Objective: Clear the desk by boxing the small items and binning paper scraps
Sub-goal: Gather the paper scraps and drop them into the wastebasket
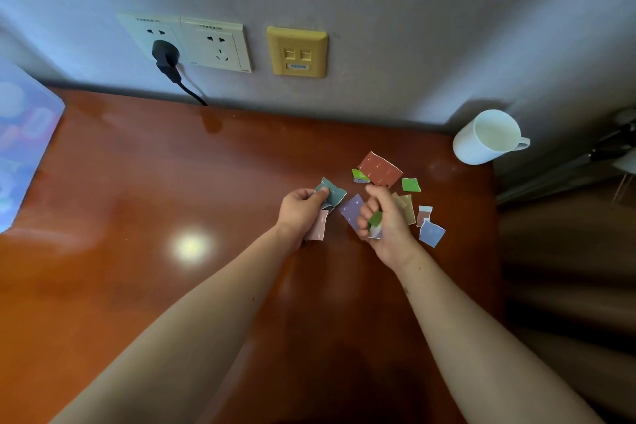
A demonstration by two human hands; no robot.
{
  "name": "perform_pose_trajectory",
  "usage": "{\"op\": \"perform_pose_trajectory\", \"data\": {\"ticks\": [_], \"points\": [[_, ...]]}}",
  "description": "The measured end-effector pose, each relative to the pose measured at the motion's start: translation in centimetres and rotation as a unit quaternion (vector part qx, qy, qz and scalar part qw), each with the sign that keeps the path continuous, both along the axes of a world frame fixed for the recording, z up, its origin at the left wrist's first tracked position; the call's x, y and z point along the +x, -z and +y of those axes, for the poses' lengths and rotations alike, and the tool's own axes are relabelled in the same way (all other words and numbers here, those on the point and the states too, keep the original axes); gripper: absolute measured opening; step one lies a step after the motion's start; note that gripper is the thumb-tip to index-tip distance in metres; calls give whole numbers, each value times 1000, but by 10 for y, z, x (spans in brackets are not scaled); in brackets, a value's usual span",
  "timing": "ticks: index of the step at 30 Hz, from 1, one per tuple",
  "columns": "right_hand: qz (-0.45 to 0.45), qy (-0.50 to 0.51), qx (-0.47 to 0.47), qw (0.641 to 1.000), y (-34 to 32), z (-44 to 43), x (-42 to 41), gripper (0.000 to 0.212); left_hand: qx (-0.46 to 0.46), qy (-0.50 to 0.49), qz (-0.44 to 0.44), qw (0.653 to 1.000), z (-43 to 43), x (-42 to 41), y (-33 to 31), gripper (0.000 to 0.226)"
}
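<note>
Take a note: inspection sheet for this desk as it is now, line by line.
Surface: glossy reddish-brown desk, light glare on it.
Job's things: torn paper scraps lie right of centre, among them a red scrap; no bin seen.
Clutter: white mug at the right rear corner.
Hands: left hand pinches a teal scrap; right hand grips a green scrap.
Cables: black plug in the left wall socket, cable dropping behind the desk.
Surroundings: grey wall, yellow data socket, bluish object at left edge.

Bare forearms [206,320] lead to the left hand [297,213] and right hand [389,220]; a small dark mark [406,290] sits at six o'clock from the right wrist.
</note>
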State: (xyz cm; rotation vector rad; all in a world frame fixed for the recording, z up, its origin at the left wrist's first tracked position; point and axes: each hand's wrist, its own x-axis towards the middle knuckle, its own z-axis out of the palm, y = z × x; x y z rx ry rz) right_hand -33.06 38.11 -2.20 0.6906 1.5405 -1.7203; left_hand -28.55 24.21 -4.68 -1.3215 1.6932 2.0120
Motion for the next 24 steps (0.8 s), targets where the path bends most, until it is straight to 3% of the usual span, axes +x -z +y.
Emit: {"op": "perform_pose_trajectory", "data": {"ticks": [5, 7, 10, 12, 18, 21, 22, 24], "points": [[134, -65, 159, 976, 15, 4, -6, 16, -8, 5, -9, 1000, 6, -2, 2, 21], [207, -146, 243, 936, 22, 5, -10, 15, -24, 13, -6, 1000, 8, -3, 3, 20], [267, -273, 334, 862, 28, 7, -11, 34, -31, 16, -5, 999, 8, -2, 5, 18], [283, -322, 372, 823, 26, 6, -11, 38, -32, 13, -7, 999, 7, -1, 5, 19], [273, -414, 449, 744, 15, 0, -19, 23, -16, -3, -12, 1000, 5, 2, 4, 18], [275, -421, 432, 749, 15, 0, -14, 29, 12, -31, -14, 999, 5, 6, 0, 12], [264, -406, 409, 774, 14, 0, -10, 33, 25, -47, -14, 998, 5, 8, -3, 11], [218, -326, 329, 859, 9, 2, -1, 31, 54, -73, -22, 996, 4, 13, -9, 14]]}}
